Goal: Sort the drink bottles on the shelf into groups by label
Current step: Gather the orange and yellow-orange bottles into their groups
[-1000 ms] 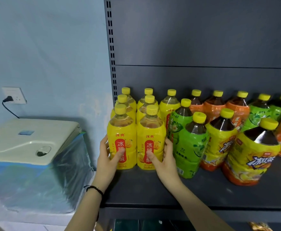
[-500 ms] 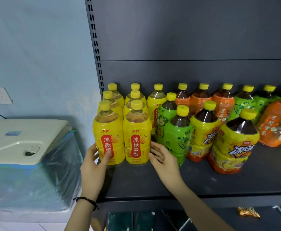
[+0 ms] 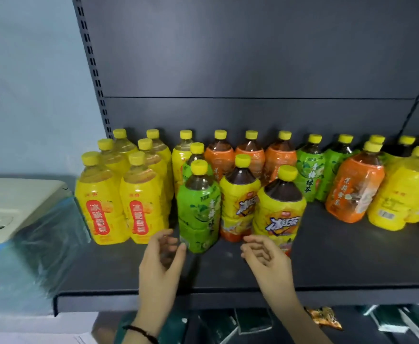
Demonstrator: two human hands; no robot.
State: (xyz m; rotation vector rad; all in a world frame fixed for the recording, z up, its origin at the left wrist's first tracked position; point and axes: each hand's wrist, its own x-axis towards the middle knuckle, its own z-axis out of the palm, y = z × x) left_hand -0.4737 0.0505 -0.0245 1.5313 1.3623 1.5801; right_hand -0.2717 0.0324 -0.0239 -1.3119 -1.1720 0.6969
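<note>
Several yellow pear-drink bottles (image 3: 101, 207) with red labels stand grouped at the shelf's left end. A green-label tea bottle (image 3: 199, 209) stands in front, with two yellow iced-tea bottles (image 3: 279, 212) to its right. Orange-label bottles (image 3: 250, 155) and green ones (image 3: 310, 170) line the back. My left hand (image 3: 161, 259) hovers open just left of the front green bottle's base, fingers curled, barely touching it. My right hand (image 3: 268, 259) is open in front of the nearest iced-tea bottle, holding nothing.
The dark shelf board (image 3: 340, 264) has bare room along its front edge. More orange and yellow bottles (image 3: 357, 184) crowd the right end. A white appliance wrapped in blue film (image 3: 12, 219) stands left of the shelf. Packets lie on the lower shelf (image 3: 325, 316).
Both hands have left the two front pear-drink bottles and moved right, to the green bottle and the iced-tea bottle. The view has shifted right too.
</note>
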